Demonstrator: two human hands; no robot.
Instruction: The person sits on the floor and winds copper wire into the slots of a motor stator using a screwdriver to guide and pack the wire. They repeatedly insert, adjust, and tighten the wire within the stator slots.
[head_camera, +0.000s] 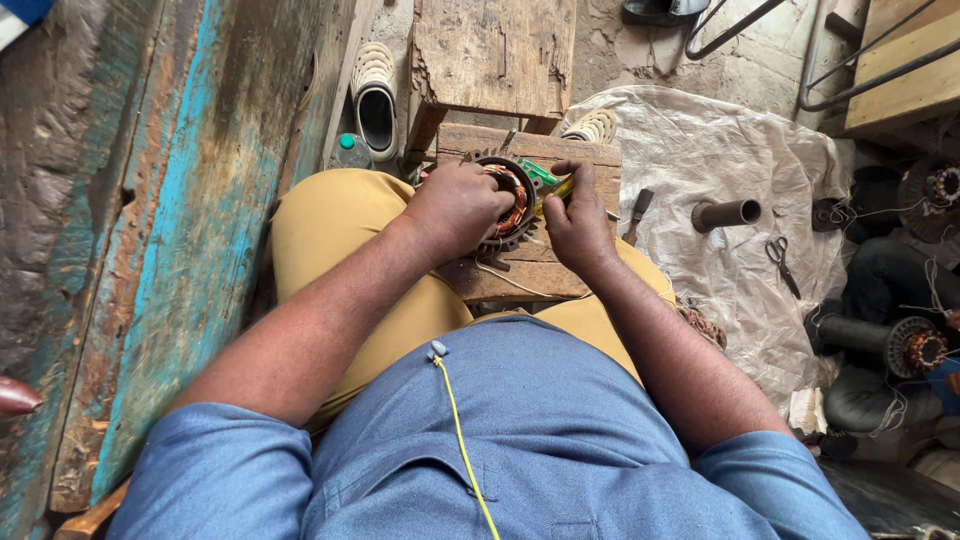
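Currently: stator (508, 205) with copper windings sits on wooden surface (590, 155) at 12 o'clock. Left hand (455, 205) clasps stator rim, steadying. Right hand (578, 222) pinches yellow-green tool (548, 186) at 3 o'clock of bore. Step judged: working windings into slots; next move needs firm hold.

Both hands (515, 215) forward, close together — fingers curled.

Stator (508, 205) sits on the wooden block (560, 155) between the knees, left hand (455, 205) on it, right hand (577, 222) just beside. Right of the block, a sheet (700, 150) on the floor carries a pipe (725, 213) and scissors (781, 260). A shoe (376, 100) lies behind, to the left.
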